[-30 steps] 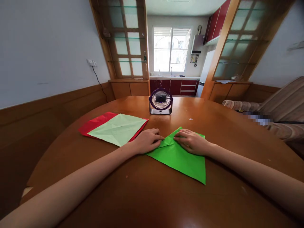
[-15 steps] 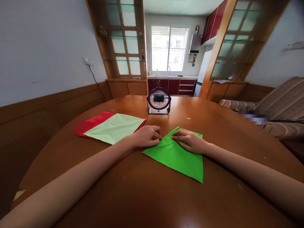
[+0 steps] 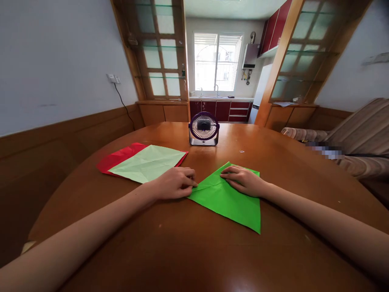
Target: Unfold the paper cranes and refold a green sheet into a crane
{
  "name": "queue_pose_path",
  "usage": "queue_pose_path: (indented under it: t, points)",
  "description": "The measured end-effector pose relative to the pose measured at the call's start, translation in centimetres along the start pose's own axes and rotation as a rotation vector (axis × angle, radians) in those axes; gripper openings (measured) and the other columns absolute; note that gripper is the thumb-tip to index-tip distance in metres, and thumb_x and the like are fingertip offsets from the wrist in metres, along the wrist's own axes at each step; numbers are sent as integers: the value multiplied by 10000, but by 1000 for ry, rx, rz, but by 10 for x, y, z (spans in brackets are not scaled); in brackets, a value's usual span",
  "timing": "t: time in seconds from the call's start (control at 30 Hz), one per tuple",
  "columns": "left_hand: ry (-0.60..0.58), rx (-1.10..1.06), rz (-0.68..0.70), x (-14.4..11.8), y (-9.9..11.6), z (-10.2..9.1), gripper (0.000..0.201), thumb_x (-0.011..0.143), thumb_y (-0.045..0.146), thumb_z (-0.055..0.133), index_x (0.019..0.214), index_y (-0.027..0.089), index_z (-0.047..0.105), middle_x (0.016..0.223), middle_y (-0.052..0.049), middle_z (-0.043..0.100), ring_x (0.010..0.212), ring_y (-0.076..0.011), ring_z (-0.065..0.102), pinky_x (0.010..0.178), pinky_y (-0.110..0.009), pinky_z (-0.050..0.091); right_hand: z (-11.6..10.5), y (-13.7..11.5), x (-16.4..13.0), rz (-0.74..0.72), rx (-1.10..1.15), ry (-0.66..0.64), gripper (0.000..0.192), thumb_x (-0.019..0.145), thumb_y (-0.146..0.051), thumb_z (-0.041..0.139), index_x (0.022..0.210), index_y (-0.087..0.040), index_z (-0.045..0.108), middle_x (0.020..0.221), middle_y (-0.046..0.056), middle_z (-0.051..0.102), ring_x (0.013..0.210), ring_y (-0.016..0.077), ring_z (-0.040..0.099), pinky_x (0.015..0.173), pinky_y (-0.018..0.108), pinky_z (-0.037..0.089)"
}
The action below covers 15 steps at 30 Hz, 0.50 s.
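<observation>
A bright green sheet of paper (image 3: 231, 207) lies on the wooden table, with a fold crease running from its left corner toward the middle. My left hand (image 3: 178, 182) has its fingers curled together at that left corner, covering the tip; the thumb and fingertips close on the paper there. On the upper part of the sheet rests my right hand (image 3: 244, 180), palm down, fingers stretched out and pressing it to the table. Behind my left forearm lies a pale green sheet (image 3: 147, 162), creased, on top of a red sheet (image 3: 120, 158).
A small purple fan (image 3: 203, 127) stands toward the far side of the table (image 3: 194, 251). A tiny white scrap (image 3: 242, 151) lies right of it. Beyond are wooden cabinets with glass shelves and a kitchen window. A striped sofa (image 3: 361, 129) is at the right.
My left hand has slid left and slightly nearer me along the crease, from the inner part of the fold to the left corner. My right hand has stayed in place.
</observation>
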<state>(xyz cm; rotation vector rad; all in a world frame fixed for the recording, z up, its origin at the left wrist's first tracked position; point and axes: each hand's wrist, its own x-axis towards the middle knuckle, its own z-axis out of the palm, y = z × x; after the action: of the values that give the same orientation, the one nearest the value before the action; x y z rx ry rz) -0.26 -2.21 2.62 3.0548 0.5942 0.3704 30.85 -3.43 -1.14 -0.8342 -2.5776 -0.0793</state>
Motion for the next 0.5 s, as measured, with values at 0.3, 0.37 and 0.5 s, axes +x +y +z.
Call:
queue_pose_path:
  t: [0.3, 0.37, 0.5]
  points:
    - [44, -106, -60, -30, 6, -2, 317, 859, 159, 472, 1023, 230, 734, 897, -39, 623, 790, -135, 601, 708, -228, 465, -1, -1, 0, 9, 26, 1, 326, 965, -223, 416, 1202, -194, 638, 1152, 129, 636, 1051, 246, 621, 902, 467, 533]
    - [39, -121, -75, -34, 7, -3, 327, 853, 153, 469, 1027, 237, 733, 898, -37, 624, 788, -135, 596, 697, -224, 466, 0, -1, 0, 8, 31, 8, 325, 968, -230, 416, 1205, -203, 636, 1154, 125, 637, 1054, 245, 620, 906, 468, 531]
    - [37, -154, -82, -43, 8, -6, 329, 850, 151, 468, 1022, 236, 736, 913, -44, 630, 804, -139, 591, 717, -234, 469, 0, -1, 0, 4, 29, 6, 327, 970, -233, 412, 1211, -199, 631, 1159, 127, 635, 1054, 245, 618, 897, 467, 536]
